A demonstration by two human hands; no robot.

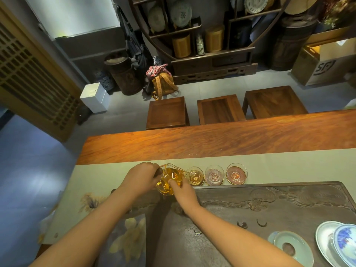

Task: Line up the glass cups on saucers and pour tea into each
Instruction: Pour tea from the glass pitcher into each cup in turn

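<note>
On runner: left hand [142, 175] gripping glass pitcher [170, 179] handle, tilted over nearest cup [195, 175]. Right hand [184, 190] fingertips steadying pitcher, fingers loose.

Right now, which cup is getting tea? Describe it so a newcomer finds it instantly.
Find the pale runner along the long wooden table; three glass cups stand on it in a row. It is the leftmost cup, at the spout of the tilted glass pitcher. Only it looks amber; the middle cup and right cup look pinkish.
</note>
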